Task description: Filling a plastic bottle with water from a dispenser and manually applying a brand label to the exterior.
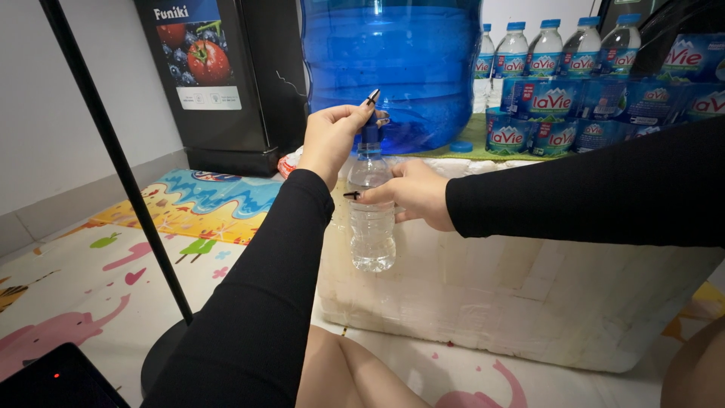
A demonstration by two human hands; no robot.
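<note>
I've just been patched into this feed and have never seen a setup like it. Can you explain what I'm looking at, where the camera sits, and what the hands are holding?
There is no machine here: a person in black sleeves works with bare hands. The single picture comes from a camera on their head, looking down and forward. The right hand grips a small clear plastic bottle and holds it up under the tap of a large blue water jug. The left hand is on that tap. The jug stands on a white foam box, next to shrink-wrapped packs of small water bottles. A colourful play mat covers the floor, and a dark small fridge stands behind.
</note>
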